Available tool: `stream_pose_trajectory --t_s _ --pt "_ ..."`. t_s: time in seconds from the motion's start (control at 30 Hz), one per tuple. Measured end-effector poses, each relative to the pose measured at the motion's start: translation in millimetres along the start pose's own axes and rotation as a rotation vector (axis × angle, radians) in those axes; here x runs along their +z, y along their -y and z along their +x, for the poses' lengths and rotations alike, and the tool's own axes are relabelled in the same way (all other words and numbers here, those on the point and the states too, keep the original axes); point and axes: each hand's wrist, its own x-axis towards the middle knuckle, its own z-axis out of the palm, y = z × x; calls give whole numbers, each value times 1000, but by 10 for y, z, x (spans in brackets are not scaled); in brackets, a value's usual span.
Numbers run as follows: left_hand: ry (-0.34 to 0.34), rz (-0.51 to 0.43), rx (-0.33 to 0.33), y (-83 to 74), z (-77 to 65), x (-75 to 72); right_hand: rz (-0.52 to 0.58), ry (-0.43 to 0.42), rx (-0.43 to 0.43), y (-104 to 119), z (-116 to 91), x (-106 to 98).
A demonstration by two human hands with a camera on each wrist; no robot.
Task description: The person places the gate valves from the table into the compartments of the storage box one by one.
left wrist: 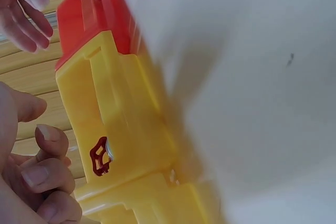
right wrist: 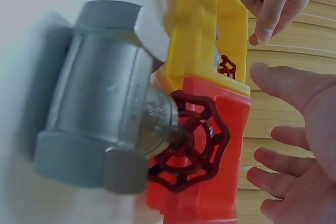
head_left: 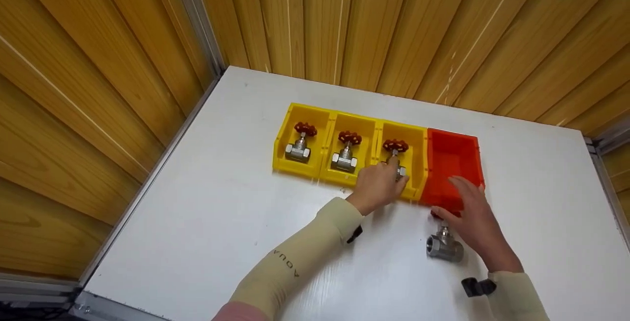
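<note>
My left hand (head_left: 378, 185) hangs over the third yellow bin (head_left: 416, 146). Under its fingers is a gate valve (head_left: 395, 146) with a dark red handwheel, its metal body partly covered. In the left wrist view the fingers (left wrist: 44, 177) are loosely bent, with nothing visible between them. My right hand (head_left: 475, 220) hovers with spread fingers above another gate valve (head_left: 445, 248), which rests on the table before the red bin (head_left: 452, 156). A gap shows between the right fingers (right wrist: 281, 163) and that valve's handwheel (right wrist: 191, 142) in the right wrist view.
Two more yellow bins adjoin on the left, each holding a gate valve: the leftmost valve (head_left: 298, 149) and the middle valve (head_left: 344, 159). All the bins stand in one row on the white table (head_left: 206, 203). Wooden panel walls (head_left: 334, 20) rise behind and at the left.
</note>
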Motion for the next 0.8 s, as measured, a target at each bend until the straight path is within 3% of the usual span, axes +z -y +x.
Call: stream_pose_trajectory --t_s 0.27,0.57,0.8 --pt "44 3 22 -71 28 56 37 25 67 -99 -145 48" --pt "89 1 15 -165 37 109 36 -8 45 -171 -283 93" --pt "105 12 3 -219 64 149 2 24 30 -240 -335 148"
